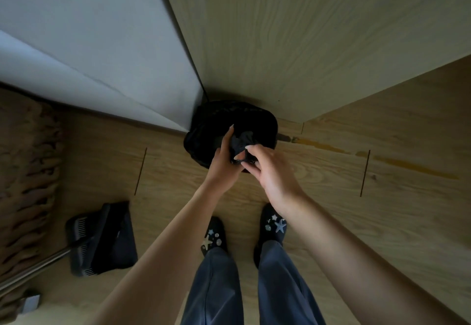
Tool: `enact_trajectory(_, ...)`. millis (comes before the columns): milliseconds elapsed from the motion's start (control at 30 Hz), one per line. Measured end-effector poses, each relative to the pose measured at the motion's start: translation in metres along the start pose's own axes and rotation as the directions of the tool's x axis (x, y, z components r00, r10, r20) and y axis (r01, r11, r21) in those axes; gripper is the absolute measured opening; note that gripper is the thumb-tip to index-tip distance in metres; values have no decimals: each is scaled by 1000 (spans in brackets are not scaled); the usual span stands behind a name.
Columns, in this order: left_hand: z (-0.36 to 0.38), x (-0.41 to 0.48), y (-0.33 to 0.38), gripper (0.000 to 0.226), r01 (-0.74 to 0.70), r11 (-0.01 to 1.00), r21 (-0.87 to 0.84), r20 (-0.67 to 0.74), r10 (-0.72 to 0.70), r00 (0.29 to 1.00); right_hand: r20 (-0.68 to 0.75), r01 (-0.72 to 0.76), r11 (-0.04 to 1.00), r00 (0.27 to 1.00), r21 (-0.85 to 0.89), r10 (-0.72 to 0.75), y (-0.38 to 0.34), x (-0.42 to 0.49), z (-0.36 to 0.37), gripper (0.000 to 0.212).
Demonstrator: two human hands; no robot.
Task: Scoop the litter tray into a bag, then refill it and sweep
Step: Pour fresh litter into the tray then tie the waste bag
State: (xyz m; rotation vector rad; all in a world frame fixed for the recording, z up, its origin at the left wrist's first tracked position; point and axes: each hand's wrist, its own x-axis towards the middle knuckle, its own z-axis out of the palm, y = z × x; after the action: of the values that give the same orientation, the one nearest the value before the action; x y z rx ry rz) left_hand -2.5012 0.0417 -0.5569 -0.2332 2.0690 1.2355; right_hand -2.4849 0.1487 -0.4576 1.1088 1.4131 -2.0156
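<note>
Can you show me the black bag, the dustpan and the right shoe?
black bag point(211, 126): head view, on its bulging side.
dustpan point(112, 238): head view, on its dark body.
right shoe point(274, 222): head view, on its starry toe.

Both bare arms reach forward and down, converging in front of the body. The left hand point(224, 164) curls round the gathered neck of the black bag point(216, 123), one finger stretched up. The right hand point(276, 175), back upward, pinches the same neck just beside it.
</note>
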Motion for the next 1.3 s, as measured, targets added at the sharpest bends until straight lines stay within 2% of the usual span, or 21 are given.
enact_trajectory(133, 3, 21, -7, 40, 83, 996, 13, -6, -83, 997, 45, 6, 1000, 999, 14, -6, 6, 18, -2, 37)
enact_trajectory(233, 6, 34, -14, 21, 143, 989, -24, -16, -143, 990, 69, 30, 999, 997, 26, -32, 9, 36, -6, 28)
enact_trajectory(333, 9, 54, -28, 8, 265, 953, -145, -23, -271, 962, -3, 50, 997, 999, -53, -51, 14, 59, -15, 23)
enact_trajectory(400, 9, 64, -37, 11, 346, 905, -247, -33, -365, 930, -106, 49, 985, 992, -163, -66, 20, 79, -24, 25)
enact_trajectory(467, 8, 72, -44, 14, 396, 759, -516, 10, -457, 889, -170, -20, 981, 985, -194, -13, 30, 102, -34, 24)
enact_trajectory(533, 7, 76, -50, 10, 388, 504, -772, 79, -530, 844, -191, -184, 983, 965, -7, 179, 41, 126, -43, 17)
enact_trajectory(600, 7, 81, -57, 18, 329, 352, -876, 82, -565, 821, -140, -305, 905, 923, 297, 357, 50, 145, -46, 11)
enact_trajectory(700, 8, 94, -69, 33, 237, 232, -943, 52, -603, 796, -79, -300, 792, 914, 531, 399, 63, 164, -48, 13)
enact_trajectory(733, 10, 97, -73, 36, 238, 230, -944, 55, -599, 799, -76, -274, 776, 921, 568, 381, 67, 169, -47, 20)
enact_trajectory(767, 11, 101, -74, 40, 263, 272, -926, 58, -584, 810, -85, -243, 776, 931, 581, 356, 72, 176, -46, 28)
enact_trajectory(833, 16, 107, -78, 52, 356, 544, -760, 9, -539, 843, -149, -198, 832, 937, 518, 316, 79, 188, -45, 38)
enact_trajectory(900, 22, 109, -81, 59, 379, 827, -415, -41, -433, 900, -176, -206, 895, 939, 397, 294, 87, 199, -43, 36)
enact_trajectory(933, 25, 109, -85, 57, 354, 913, -204, -55, -372, 927, -169, -228, 910, 939, 346, 299, 92, 204, -43, 34)
enact_trajectory(967, 27, 111, -89, 54, 308, 951, -21, -57, -309, 949, -161, -245, 921, 939, 304, 303, 96, 209, -43, 33)
enact_trajectory(1033, 31, 114, -96, 49, 266, 938, 220, -91, -252, 963, -143, -278, 937, 940, 210, 311, 104, 216, -44, 36)
enact_trajectory(1100, 32, 114, -101, 40, 219, 842, 493, -195, -138, 971, -118, -305, 949, 943, 81, 313, 106, 221, -44, 40)
enact_trajectory(1167, 35, 115, -111, 35, 85, 695, 714, -236, 123, 964, -88, -339, 940, 939, -48, 334, 110, 225, -44, 33)
enact_trajectory(1233, 37, 115, -119, 39, -112, 583, 805, -136, 364, 921, -56, -375, 916, 927, -142, 371, 113, 229, -44, 17)
enact_trajectory(1267, 38, 116, -124, 44, -182, 518, 836, -35, 381, 924, -49, -389, 906, 921, -168, 386, 113, 230, -44, 13)
enact_trajectory(1300, 39, 118, -129, 48, -214, 483, 849, 51, 327, 944, -50, -392, 900, 919, -193, 390, 116, 232, -44, 13)
